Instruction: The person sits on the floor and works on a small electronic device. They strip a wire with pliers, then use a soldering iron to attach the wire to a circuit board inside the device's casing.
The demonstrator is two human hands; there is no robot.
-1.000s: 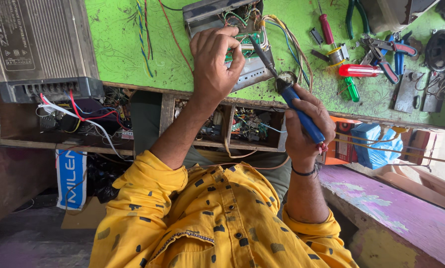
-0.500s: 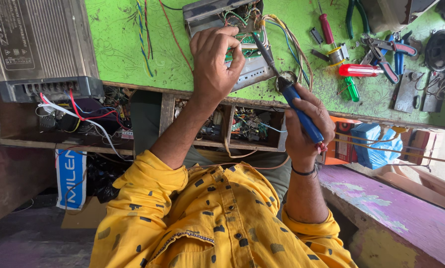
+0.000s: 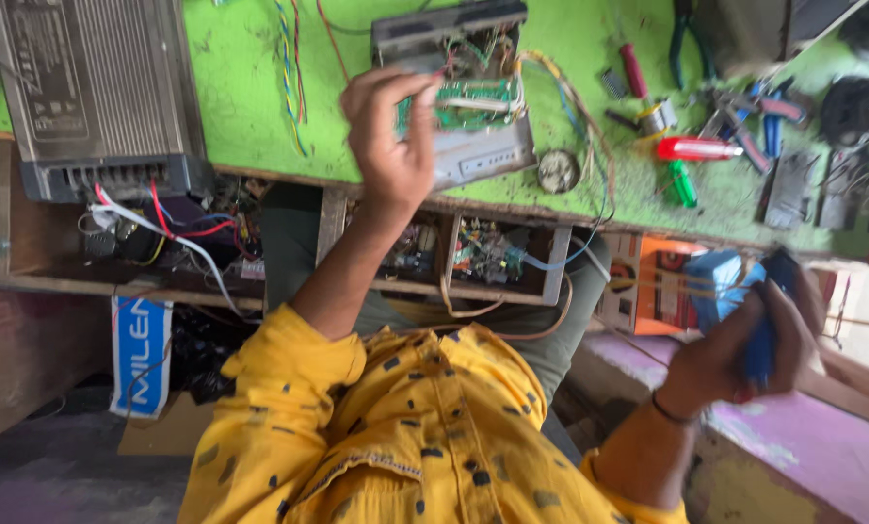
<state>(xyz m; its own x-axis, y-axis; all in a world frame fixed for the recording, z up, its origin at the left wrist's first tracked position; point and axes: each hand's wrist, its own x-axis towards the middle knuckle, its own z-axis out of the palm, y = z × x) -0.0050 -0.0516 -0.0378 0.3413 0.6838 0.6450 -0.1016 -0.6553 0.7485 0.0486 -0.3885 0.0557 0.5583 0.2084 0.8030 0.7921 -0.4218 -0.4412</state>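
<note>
Bare green bench between grey finned case and opened circuit unit; tools crowding the far side.

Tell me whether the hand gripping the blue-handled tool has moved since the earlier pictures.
Yes. The right hand with the blue-handled tool has pulled away from the open circuit-board unit, off the green bench edge.

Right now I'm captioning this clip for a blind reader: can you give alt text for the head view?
A person in a yellow shirt touches the green circuit board of an opened device on a green workbench with the left hand, while the right hand holds a blue-handled tool off to the side. A red screwdriver lies nearby.
</note>
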